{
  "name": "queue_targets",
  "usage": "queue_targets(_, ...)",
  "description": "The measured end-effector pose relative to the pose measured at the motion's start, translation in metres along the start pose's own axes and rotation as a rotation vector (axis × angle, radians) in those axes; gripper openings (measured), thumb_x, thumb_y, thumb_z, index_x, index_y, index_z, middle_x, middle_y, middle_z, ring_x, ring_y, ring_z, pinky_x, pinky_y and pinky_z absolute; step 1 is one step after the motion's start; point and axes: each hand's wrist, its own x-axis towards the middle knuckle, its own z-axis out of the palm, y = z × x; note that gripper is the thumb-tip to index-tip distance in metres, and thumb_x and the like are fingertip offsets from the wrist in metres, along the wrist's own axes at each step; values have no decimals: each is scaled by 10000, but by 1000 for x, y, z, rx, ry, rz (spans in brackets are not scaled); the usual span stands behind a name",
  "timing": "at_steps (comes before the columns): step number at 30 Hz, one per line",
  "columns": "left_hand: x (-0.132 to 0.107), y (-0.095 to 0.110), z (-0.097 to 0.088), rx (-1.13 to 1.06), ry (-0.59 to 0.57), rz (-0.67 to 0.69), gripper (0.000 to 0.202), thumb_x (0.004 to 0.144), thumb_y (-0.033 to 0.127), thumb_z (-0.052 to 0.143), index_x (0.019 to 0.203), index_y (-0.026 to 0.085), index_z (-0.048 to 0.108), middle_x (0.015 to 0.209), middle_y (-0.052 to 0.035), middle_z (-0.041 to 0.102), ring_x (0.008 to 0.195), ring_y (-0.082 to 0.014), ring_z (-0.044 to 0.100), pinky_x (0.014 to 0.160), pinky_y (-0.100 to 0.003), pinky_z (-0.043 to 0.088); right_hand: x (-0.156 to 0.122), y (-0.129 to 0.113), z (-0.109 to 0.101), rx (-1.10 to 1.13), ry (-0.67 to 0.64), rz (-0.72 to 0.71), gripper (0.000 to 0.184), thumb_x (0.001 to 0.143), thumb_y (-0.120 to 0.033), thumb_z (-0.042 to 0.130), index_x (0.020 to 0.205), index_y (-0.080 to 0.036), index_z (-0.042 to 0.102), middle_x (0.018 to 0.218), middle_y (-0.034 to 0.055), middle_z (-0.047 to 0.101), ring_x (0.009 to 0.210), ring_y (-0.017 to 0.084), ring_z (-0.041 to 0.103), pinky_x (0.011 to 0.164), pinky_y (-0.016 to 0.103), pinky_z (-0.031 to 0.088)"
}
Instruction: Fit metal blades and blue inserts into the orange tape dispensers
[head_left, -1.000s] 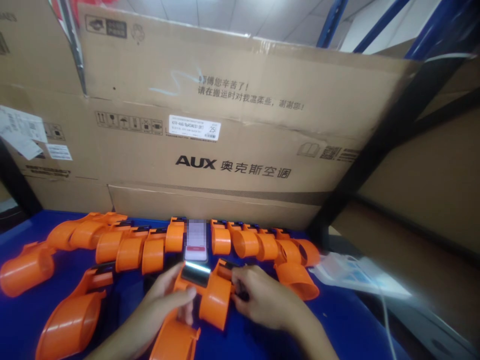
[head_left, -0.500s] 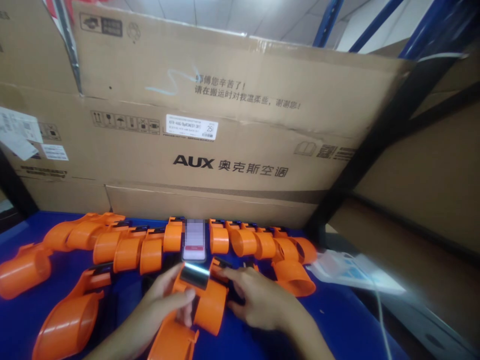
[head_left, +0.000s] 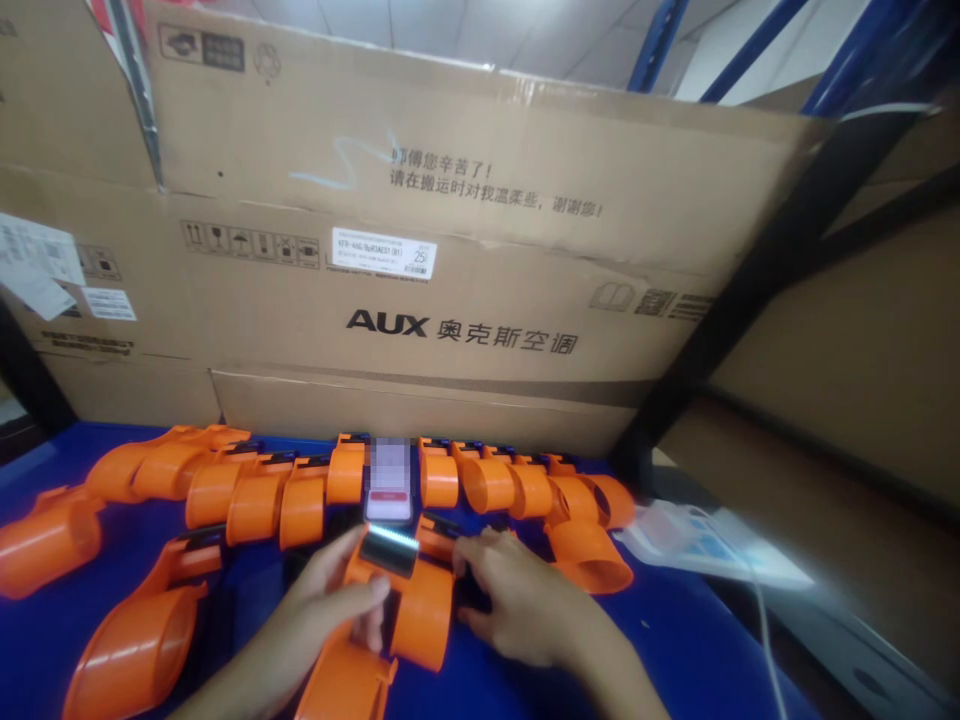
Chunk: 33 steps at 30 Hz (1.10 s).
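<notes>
My left hand [head_left: 334, 585] is closed on an orange plastic ring holder [head_left: 361, 572], thumb on its front side. A glossy dark panel [head_left: 390, 552] with a bright toothed edge tops the holder. Just right of it is a second orange ring [head_left: 424, 622] with a tab and black clip at its upper end. My right hand [head_left: 517, 600] is curled beside that tab, its index fingertip at the tab's right end. What lies between its thumb and fingers is dark and hard to make out. Another orange ring [head_left: 349, 688] shows below my left hand.
Several orange ring holders [head_left: 255, 505] with black clips line the blue surface [head_left: 247, 590]. A phone [head_left: 389, 480] stands among them, its screen partly blurred. Behind rises a large cardboard box [head_left: 450, 250]. At right are a plastic packet [head_left: 697, 540], a white cable [head_left: 763, 630] and a dark post [head_left: 739, 290].
My right index finger has drawn back rightward and bent, off the top of the tab. My left hand and the holder in it have barely moved.
</notes>
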Motion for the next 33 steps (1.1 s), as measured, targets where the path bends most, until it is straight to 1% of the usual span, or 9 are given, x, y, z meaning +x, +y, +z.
queue_targets(4,-2,3,2,-1,26,11,554,840,320,740,1315,156,507,615,16,655,542,-144,605,594,-279,505,-3,-2,-7,-11,21,-15,195,711,-151,726,868,-217,631,988,56,635,941,247,585,781,340,479)
queue_targets(10,-2,1,0,14,30,12,536,836,328,747,1289,164,513,635,11,663,547,-151,615,587,-279,492,-9,7,-11,-17,68,58,219,768,-134,666,958,-236,635,919,55,634,841,230,595,677,305,478)
queue_targets(13,-2,-2,-2,13,49,24,565,848,330,739,1323,161,484,651,7,671,561,-152,620,608,-282,493,-9,12,-16,26,173,13,212,839,-123,590,1005,-247,631,909,40,641,798,202,606,695,303,487)
queue_targets(17,-2,-3,0,-4,118,35,649,847,333,740,1389,161,428,658,6,675,580,-156,619,629,-289,502,-5,5,-18,158,324,-47,207,934,-214,544,1128,-257,603,860,16,649,709,180,595,683,312,507)
queue_targets(20,-3,0,4,9,113,59,638,834,337,754,1368,153,458,637,8,670,567,-153,610,625,-287,504,-1,-7,-13,281,425,-133,294,946,-239,560,1240,-259,574,914,23,671,772,191,629,730,330,528)
queue_targets(22,-3,2,6,24,104,79,619,819,345,768,1339,153,491,626,12,666,553,-149,603,613,-281,502,3,-15,-8,350,456,-218,268,953,-213,555,1211,-263,608,961,28,687,833,190,650,779,327,528)
queue_targets(24,-2,3,8,29,111,94,606,803,361,781,1314,161,522,627,16,664,546,-147,602,601,-275,500,6,-21,-1,399,463,-277,231,970,-184,517,1137,-262,656,960,27,687,841,178,654,773,303,521)
queue_targets(29,-2,4,9,68,113,128,539,803,396,783,1253,187,572,665,23,662,530,-131,595,576,-260,498,13,-30,17,468,540,-237,254,982,-180,490,1148,-241,672,906,38,628,688,143,606,595,253,485)
queue_targets(33,-3,5,9,140,97,143,432,827,408,762,1169,194,609,735,15,665,543,-121,602,562,-248,497,12,-35,24,467,612,-285,325,957,-132,504,1216,-249,662,961,52,616,791,167,630,688,283,521)
